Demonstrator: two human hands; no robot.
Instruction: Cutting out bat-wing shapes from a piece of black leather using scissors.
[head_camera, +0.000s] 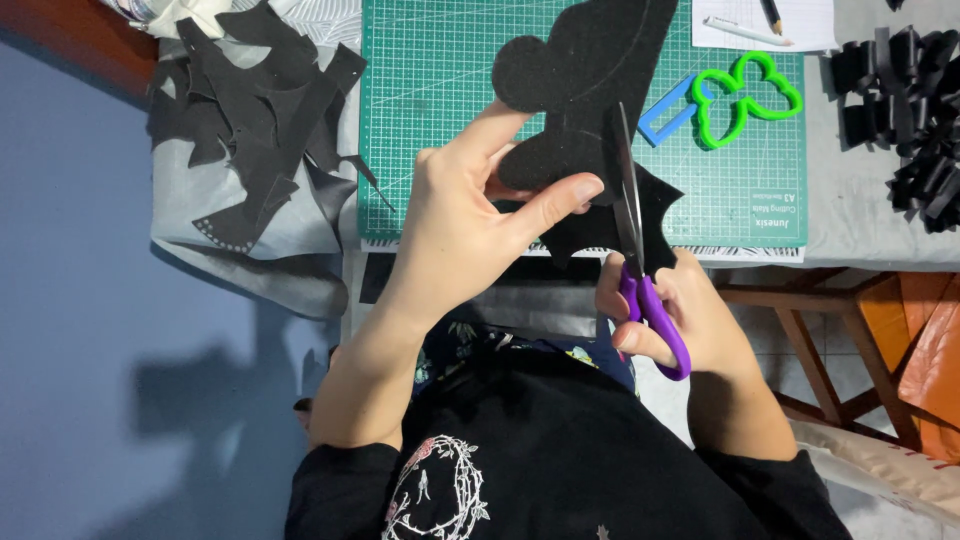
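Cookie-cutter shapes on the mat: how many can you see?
2: a green butterfly cutter at the mat's right side, and a blue cutter touching its left edge. The black sheet may hide others.

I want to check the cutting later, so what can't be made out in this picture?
Head view only:
- Black felt sheet: its top is cut off by the upper edge.
- Scissors: the handle loops are mostly covered by the right hand.
- Left hand: the fingers behind the felt are hidden.
- Black pieces at the right edge: too dark to tell their shape.
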